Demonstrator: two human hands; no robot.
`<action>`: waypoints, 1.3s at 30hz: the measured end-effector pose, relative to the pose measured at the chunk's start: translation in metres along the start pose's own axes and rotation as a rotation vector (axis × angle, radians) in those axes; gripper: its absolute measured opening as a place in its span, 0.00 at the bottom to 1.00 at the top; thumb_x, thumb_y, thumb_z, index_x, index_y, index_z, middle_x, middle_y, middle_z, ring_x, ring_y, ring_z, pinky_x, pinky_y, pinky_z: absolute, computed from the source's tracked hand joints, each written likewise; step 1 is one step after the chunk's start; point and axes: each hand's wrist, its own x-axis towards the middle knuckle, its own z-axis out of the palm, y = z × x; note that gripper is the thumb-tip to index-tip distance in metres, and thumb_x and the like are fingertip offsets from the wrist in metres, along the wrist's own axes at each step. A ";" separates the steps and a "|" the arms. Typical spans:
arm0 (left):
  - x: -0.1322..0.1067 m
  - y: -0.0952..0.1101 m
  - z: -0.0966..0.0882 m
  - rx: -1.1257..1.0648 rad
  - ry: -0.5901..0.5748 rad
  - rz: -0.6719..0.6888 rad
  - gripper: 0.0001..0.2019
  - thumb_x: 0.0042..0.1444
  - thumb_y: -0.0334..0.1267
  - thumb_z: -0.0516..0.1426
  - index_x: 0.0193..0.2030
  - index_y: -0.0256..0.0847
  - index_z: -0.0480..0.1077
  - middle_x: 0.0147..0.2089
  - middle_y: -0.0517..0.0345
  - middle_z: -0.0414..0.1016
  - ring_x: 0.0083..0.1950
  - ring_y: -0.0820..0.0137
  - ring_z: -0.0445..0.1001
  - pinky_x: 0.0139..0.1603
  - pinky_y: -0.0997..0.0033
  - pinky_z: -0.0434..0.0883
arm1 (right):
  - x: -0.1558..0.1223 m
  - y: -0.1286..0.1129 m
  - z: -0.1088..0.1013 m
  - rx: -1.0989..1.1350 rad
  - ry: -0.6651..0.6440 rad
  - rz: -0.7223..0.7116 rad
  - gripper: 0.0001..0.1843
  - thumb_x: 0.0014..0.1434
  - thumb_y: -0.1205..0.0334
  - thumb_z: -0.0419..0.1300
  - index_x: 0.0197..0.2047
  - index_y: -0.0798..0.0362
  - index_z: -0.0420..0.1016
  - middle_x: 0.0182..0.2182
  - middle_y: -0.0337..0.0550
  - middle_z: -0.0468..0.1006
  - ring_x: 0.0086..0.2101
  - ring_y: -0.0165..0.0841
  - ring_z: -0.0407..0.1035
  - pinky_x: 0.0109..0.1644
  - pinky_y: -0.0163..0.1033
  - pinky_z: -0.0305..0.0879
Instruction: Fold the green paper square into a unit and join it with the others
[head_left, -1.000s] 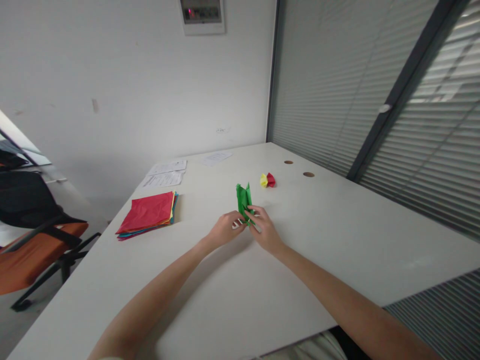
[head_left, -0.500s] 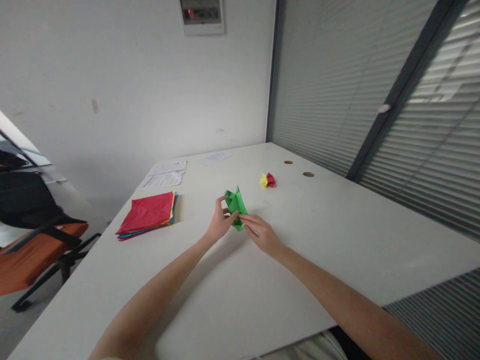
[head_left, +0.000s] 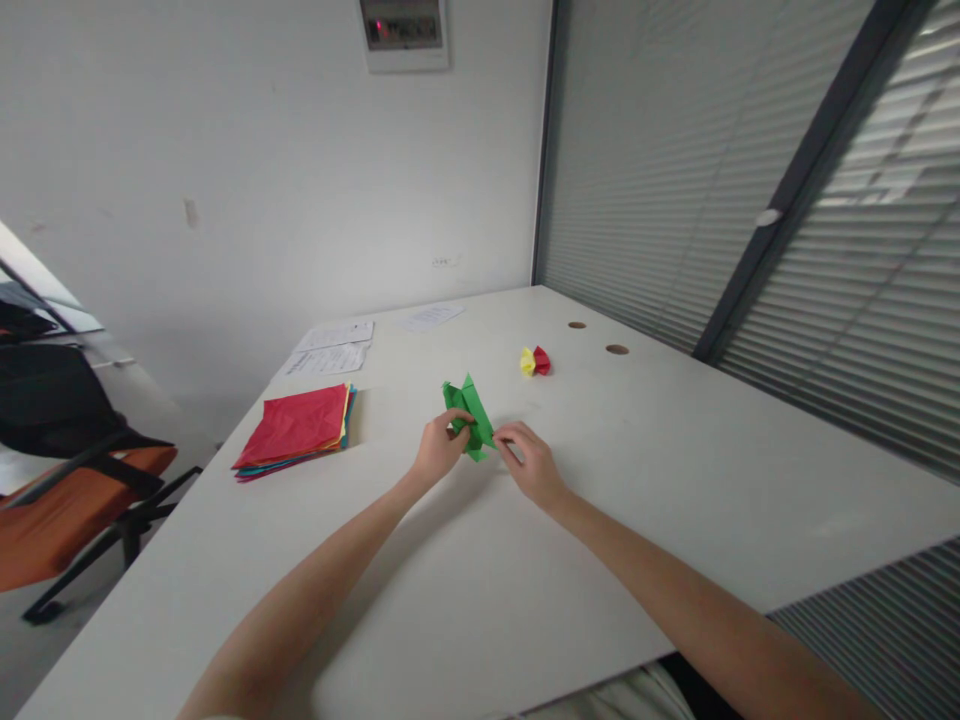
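A folded green paper piece (head_left: pixel 468 414) lies near the middle of the white table (head_left: pixel 675 470), tilted to the left. My left hand (head_left: pixel 439 449) pinches its lower left part, fingers closed on it. My right hand (head_left: pixel 527 463) pinches its lower right corner with thumb and forefinger. Both forearms reach in from the bottom of the view.
A stack of coloured paper sheets (head_left: pixel 296 428), red on top, lies to the left. A small yellow and red folded piece (head_left: pixel 535 361) sits beyond the hands. White printed papers (head_left: pixel 334 347) lie at the far edge. An orange chair (head_left: pixel 67 500) stands left of the table. Window blinds run along the right.
The green paper has turned from upright to leaning left and down toward the table. My left hand moved up onto it, then closed on it; my right hand shifted to its corner.
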 end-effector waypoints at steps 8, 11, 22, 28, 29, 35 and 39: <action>-0.001 0.002 -0.001 -0.046 -0.040 0.011 0.31 0.48 0.28 0.53 0.62 0.41 0.60 0.39 0.57 0.73 0.21 0.80 0.67 0.22 0.78 0.68 | -0.001 0.002 0.002 0.107 0.012 0.071 0.07 0.64 0.59 0.52 0.37 0.51 0.69 0.35 0.44 0.72 0.37 0.33 0.70 0.42 0.40 0.72; -0.006 0.006 0.000 0.128 -0.042 0.137 0.32 0.48 0.26 0.53 0.62 0.42 0.61 0.41 0.55 0.70 0.24 0.79 0.65 0.27 0.77 0.68 | -0.001 -0.001 0.003 0.131 0.019 0.123 0.07 0.61 0.57 0.56 0.38 0.51 0.68 0.35 0.43 0.71 0.34 0.32 0.70 0.40 0.40 0.73; -0.013 0.010 0.001 0.286 -0.122 0.322 0.27 0.52 0.25 0.51 0.59 0.44 0.65 0.40 0.55 0.66 0.31 0.75 0.66 0.34 0.75 0.69 | 0.003 0.017 0.007 0.220 0.136 0.398 0.13 0.56 0.50 0.59 0.33 0.52 0.68 0.26 0.40 0.74 0.27 0.32 0.71 0.30 0.37 0.71; -0.003 0.003 -0.004 0.238 -0.087 0.253 0.21 0.51 0.25 0.53 0.51 0.41 0.71 0.37 0.57 0.68 0.28 0.76 0.64 0.32 0.76 0.67 | 0.006 0.024 0.007 0.464 0.124 0.602 0.20 0.49 0.43 0.62 0.34 0.51 0.66 0.21 0.36 0.73 0.20 0.32 0.70 0.23 0.38 0.70; -0.002 0.002 -0.005 0.239 -0.087 0.252 0.20 0.51 0.26 0.53 0.50 0.41 0.72 0.37 0.57 0.68 0.28 0.77 0.64 0.32 0.76 0.67 | 0.006 0.023 0.006 0.490 0.119 0.612 0.21 0.49 0.43 0.63 0.36 0.50 0.65 0.20 0.34 0.73 0.20 0.32 0.69 0.23 0.38 0.70; 0.000 -0.002 -0.004 0.201 -0.039 0.252 0.19 0.51 0.26 0.53 0.50 0.40 0.71 0.39 0.55 0.68 0.30 0.76 0.67 0.30 0.77 0.67 | 0.006 0.012 0.004 0.507 0.026 0.521 0.19 0.52 0.47 0.61 0.42 0.48 0.63 0.20 0.30 0.70 0.20 0.30 0.68 0.25 0.36 0.69; 0.002 -0.006 -0.003 0.152 0.008 0.233 0.20 0.50 0.25 0.53 0.50 0.39 0.71 0.39 0.55 0.67 0.30 0.76 0.67 0.29 0.77 0.69 | 0.003 0.008 0.004 0.438 -0.006 0.455 0.24 0.49 0.51 0.65 0.46 0.49 0.63 0.23 0.32 0.72 0.23 0.29 0.69 0.29 0.36 0.69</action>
